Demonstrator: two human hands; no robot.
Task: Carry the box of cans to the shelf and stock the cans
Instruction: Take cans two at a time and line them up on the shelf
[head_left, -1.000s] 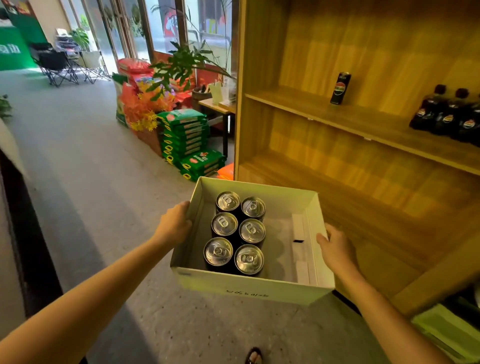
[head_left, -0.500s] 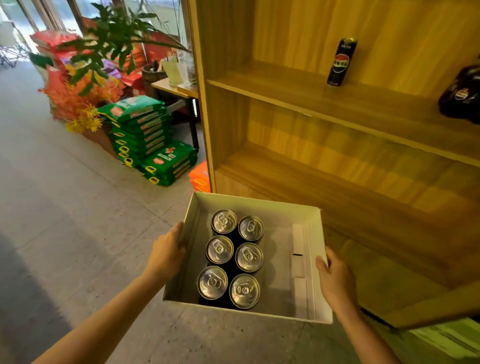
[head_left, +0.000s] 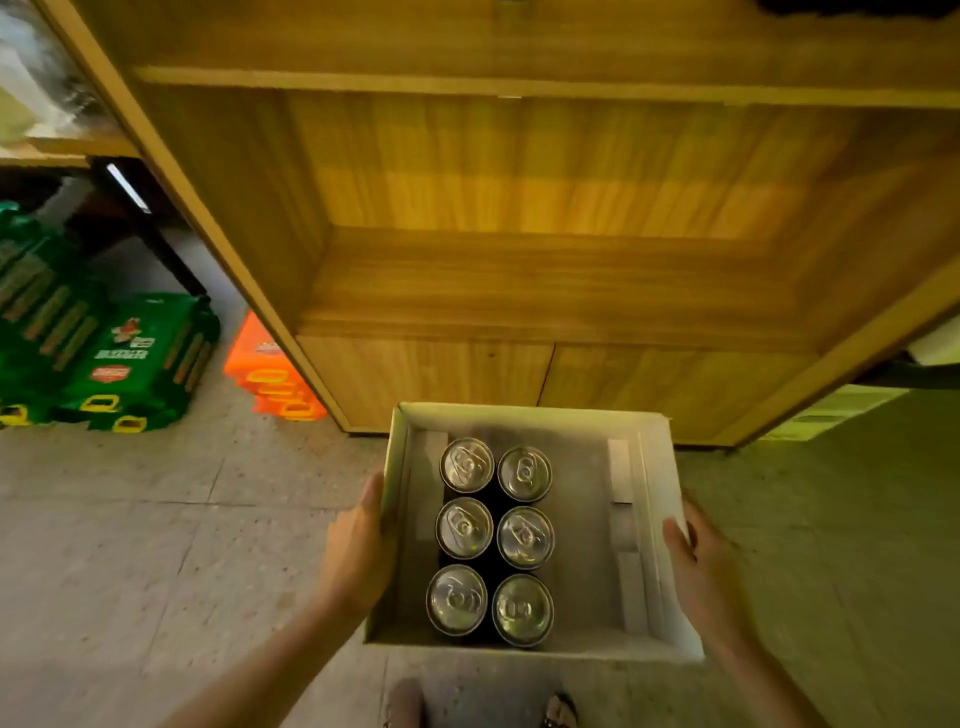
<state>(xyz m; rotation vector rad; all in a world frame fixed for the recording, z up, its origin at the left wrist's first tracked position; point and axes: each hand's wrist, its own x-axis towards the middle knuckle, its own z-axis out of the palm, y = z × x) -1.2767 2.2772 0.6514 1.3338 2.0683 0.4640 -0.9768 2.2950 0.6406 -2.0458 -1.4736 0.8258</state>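
An open white cardboard box (head_left: 657, 467) is held low in front of the wooden shelf unit (head_left: 519, 280). Several silver-topped black cans (head_left: 493, 540) stand in two rows in the box's left half; its right half is bare. My left hand (head_left: 358, 551) grips the box's left wall, thumb at the rim. My right hand (head_left: 701, 566) grips the right wall, its fingers under the side and out of sight. The shelf's lower board (head_left: 545, 291) lies just beyond the box and holds nothing.
Green drink packs (head_left: 119, 364) are stacked on the floor at left, with orange packs (head_left: 270, 374) beside the shelf's left side panel. An upper shelf board (head_left: 519, 85) runs across the top. My feet (head_left: 558, 709) show on the speckled floor below the box.
I have stepped up to face the shelf squarely and the view has tilted down. The box sits lower and closer to the shelf base; both hands keep their hold.
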